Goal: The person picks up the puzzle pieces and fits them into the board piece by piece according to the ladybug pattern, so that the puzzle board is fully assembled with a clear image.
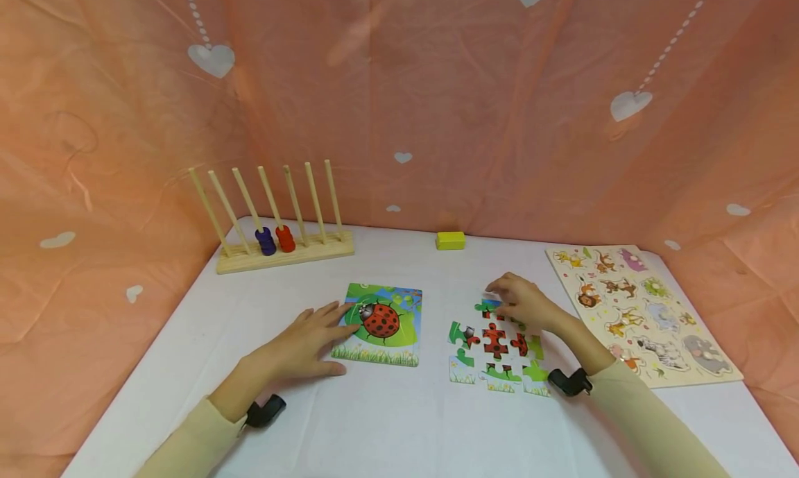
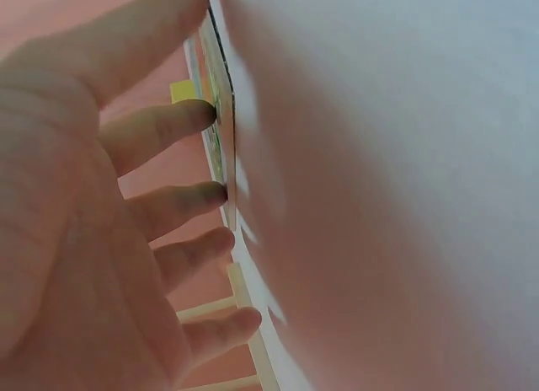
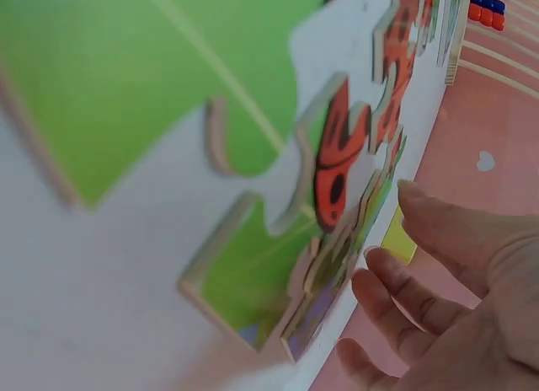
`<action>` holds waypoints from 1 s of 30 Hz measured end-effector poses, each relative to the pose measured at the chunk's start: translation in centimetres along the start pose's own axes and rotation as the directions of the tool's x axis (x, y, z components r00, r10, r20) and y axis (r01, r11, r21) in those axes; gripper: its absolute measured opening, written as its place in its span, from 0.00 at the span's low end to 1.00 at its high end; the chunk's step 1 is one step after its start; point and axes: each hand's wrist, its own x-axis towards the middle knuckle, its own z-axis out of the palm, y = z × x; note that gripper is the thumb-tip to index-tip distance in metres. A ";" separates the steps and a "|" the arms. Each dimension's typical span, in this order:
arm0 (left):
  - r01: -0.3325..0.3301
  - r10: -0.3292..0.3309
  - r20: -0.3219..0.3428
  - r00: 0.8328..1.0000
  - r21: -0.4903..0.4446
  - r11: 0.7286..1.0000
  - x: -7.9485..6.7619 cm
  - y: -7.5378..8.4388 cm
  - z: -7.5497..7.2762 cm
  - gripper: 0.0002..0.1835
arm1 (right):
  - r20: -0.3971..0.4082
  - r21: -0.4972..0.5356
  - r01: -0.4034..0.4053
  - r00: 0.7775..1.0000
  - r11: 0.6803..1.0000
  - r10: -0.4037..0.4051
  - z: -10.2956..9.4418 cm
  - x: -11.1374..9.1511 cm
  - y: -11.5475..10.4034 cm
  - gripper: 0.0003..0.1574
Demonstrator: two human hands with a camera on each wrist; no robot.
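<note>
A square ladybug picture board (image 1: 399, 339) lies on the white table, left of centre. My left hand (image 1: 306, 346) is spread at its left edge, fingers straight, with fingertips on or just at the board; the left wrist view shows this hand (image 2: 84, 206) from the palm side. To the right, ladybug puzzle pieces (image 1: 496, 340) lie loosely in rows, with small gaps between them. Over the back row hovers my right hand (image 1: 524, 302), partly hiding the back right pieces. In the right wrist view its bent, relaxed fingers (image 3: 425, 298) stand apart from the thumb, with nothing seen between them.
A wooden peg rack (image 1: 287, 256) with purple and red beads stands at the back left. Near the back edge sits a yellow block (image 1: 450, 240). A wooden animal puzzle board (image 1: 637, 318) lies at the right, beside my right forearm. Pink-orange cloth (image 1: 399, 103) hangs behind.
</note>
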 end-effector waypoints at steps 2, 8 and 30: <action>-0.008 0.009 -0.015 1.000 0.012 1.000 0.1 0.0 0.1 0.35 | 0.010 0.013 -0.003 1.000 1.000 0.003 0.1 0.0 0.0 0.22; -0.035 0.036 -0.037 0.999 0.050 0.998 0.4 -0.2 0.3 0.31 | -0.002 -0.003 0.037 0.999 0.999 -0.037 0.3 0.0 -0.2 0.23; -0.035 0.039 -0.044 0.998 0.089 0.995 0.4 -0.5 0.6 0.31 | 0.040 -0.052 -0.022 0.999 0.998 0.024 0.4 0.1 -0.8 0.23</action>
